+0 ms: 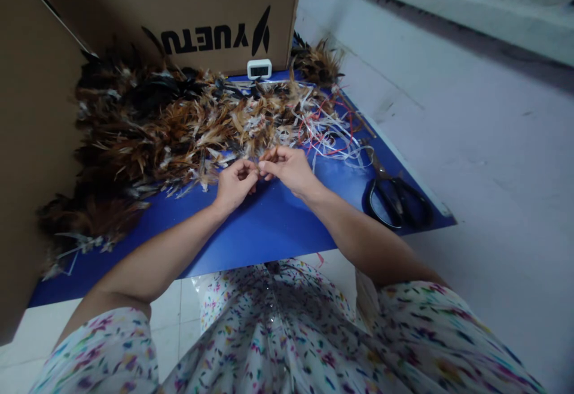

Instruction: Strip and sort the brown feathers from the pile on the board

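My left hand (237, 185) and my right hand (289, 170) meet fingertip to fingertip, just above the near edge of the feather heap. Under the curled fingers of my right hand shows a small brown feather (271, 156). My left thumb and forefinger are pinched together; whatever lies between them is too small to make out. Behind both hands spreads a wide heap of brown, black and white feathers (188, 119) on the blue tabletop (269, 226). Tangled white and red plastic strings (332, 134) lie right of my right hand.
Black-handled scissors (394, 199) rest near the table's right edge. A small white digital clock (259, 69) stands before a large cardboard box (215, 17). Another cardboard panel (36, 113) rises at the left. More feathers (94, 214) lie front left. A pale wall (448, 131) borders the right.
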`<state>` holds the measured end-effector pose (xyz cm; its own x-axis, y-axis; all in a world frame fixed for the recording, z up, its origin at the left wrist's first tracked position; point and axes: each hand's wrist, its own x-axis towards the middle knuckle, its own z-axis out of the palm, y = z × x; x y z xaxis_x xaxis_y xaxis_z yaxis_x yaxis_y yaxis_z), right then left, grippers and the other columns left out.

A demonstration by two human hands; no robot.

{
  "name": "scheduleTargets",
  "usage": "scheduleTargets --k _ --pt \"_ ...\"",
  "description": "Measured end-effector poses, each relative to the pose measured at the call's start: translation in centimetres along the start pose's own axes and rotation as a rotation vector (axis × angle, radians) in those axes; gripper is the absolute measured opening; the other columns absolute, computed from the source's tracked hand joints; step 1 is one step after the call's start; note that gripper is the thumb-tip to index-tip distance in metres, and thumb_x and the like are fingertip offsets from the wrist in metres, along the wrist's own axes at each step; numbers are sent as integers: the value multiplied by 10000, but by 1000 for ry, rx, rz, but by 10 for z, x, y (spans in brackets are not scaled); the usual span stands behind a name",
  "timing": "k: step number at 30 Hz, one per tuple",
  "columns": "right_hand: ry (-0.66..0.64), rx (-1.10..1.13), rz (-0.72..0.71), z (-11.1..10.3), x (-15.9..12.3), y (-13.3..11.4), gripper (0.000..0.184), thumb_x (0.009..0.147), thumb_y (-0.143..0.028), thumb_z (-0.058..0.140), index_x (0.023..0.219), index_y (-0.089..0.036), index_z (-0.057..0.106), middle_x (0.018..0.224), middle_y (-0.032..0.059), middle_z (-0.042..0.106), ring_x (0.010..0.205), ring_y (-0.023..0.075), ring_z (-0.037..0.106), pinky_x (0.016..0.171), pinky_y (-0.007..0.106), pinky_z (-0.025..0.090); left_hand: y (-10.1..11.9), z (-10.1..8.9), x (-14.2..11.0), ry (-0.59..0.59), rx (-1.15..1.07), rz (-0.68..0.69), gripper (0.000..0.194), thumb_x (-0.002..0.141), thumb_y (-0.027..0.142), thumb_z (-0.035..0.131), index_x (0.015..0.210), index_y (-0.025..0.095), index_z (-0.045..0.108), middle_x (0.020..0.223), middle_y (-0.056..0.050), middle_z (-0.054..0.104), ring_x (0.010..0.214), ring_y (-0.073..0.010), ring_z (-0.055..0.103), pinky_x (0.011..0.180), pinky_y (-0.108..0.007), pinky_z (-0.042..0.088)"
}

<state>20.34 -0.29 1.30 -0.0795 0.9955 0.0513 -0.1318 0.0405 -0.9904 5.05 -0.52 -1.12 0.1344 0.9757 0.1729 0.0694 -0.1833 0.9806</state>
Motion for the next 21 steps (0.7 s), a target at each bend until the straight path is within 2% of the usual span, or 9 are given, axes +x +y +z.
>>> scheduleTargets --k 13,21 --pt "27 50 67 2 -1 -5 372 607 -366 908 752 -169 627 603 -29 663 549 103 658 470 195 541 0 -3 -2 -28 95 71 135 784 319 667 752 192 632 474 70 566 381 -68 495 428 -193 412" --pt "21 59 77 3 -2 -5 358 613 -348 904 766 -167 636 601 -34 658 517 93 644 453 188 533 1 -3 -3 -33 101 57 161 800 343 674 761 187 666 469 58 578 383 -67 499 427 -189 412"
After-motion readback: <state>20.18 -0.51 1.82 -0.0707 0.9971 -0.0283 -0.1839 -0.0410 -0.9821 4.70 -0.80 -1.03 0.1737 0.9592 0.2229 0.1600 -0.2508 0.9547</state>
